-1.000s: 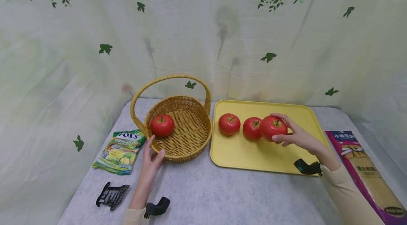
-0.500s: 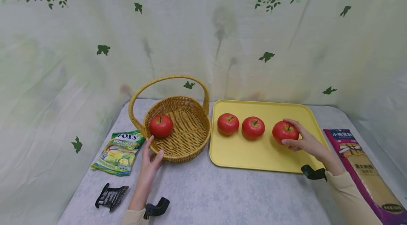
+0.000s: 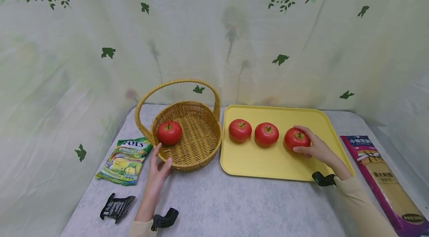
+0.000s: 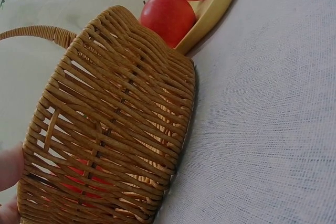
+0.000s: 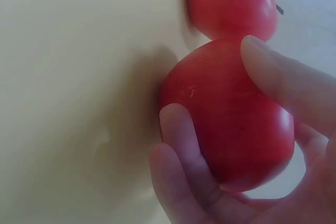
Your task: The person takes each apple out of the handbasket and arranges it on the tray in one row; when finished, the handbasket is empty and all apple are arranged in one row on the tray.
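Observation:
My right hand [image 3: 313, 146] holds a red apple [image 3: 296, 139] between thumb and curled fingers, close over the right part of the yellow tray [image 3: 285, 166]. In the right wrist view the fingers wrap one side of this apple [image 5: 236, 119], and a second apple [image 5: 233, 6] shows behind it. Two more apples stand apart on the tray, one at the left [image 3: 240, 131] and one in the middle [image 3: 266, 134]. My left hand [image 3: 159, 173] touches the front-left rim of the wicker basket [image 3: 194, 133], fingers fairly straight. Inside the basket lies one apple [image 3: 169, 133].
Left of the basket lies a green candy bag [image 3: 125, 160], with a small black packet [image 3: 117, 207] nearer the front. A long purple noodle packet [image 3: 385, 181] lies right of the tray. A leaf-printed curtain [image 3: 201, 43] hangs behind the table [image 3: 214, 207].
My right hand has carried its apple rightward from beside the middle apple, then slightly back left at the tray. My left hand has stayed at the basket rim.

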Tool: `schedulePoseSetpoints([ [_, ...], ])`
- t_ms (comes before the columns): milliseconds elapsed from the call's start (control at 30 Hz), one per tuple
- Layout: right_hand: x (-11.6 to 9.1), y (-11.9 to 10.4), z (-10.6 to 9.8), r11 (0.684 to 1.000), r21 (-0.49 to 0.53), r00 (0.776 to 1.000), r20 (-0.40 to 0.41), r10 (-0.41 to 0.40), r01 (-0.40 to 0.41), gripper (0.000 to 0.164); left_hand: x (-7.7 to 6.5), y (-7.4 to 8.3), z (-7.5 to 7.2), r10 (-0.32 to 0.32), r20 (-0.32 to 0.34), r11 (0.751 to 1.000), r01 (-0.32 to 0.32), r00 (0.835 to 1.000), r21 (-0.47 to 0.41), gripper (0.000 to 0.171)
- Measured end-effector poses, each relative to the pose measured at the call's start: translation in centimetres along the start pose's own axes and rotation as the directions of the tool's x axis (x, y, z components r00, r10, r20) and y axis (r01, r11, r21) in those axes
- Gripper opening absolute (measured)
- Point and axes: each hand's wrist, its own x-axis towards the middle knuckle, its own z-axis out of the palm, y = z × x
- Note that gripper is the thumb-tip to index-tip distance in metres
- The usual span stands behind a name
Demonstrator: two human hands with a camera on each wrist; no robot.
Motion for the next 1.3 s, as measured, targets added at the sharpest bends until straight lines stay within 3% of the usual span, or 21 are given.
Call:
schedulePoseSetpoints([
  [300, 0.8, -0.6, 0.1, 0.998, -0.048, 0.999, -0.021, -0.03, 0.029, 0.077, 0.0, 0.0, 0.1, 0.035, 0.012, 0.999, -0.034, 0.999, -0.029, 0.068],
  [733, 1.1, -0.3, -0.8, 0.991, 0.125, 0.989, 0.148, 0.028, -0.047, 0.083, 0.0, 0.1, 0.1, 0.026, 0.013, 0.999, -0.026, 1.0, -0.025, 0.068],
  [1067, 0.1, -1.2, -1.3, 0.992, 0.121, 0.999, 0.009, -0.037, 0.035, 0.074, 0.0, 0.0, 0.2, 0.028, 0.002, 0.999, -0.028, 1.0, -0.025, 0.067],
  [1300, -0.3, -4.5, -0.4, 0.974, 0.17, 0.988, -0.006, -0.151, 0.15, 0.063, 0.0, -0.1, 0.2, 0.018, -0.007, 1.0, -0.018, 1.0, -0.023, 0.069],
])
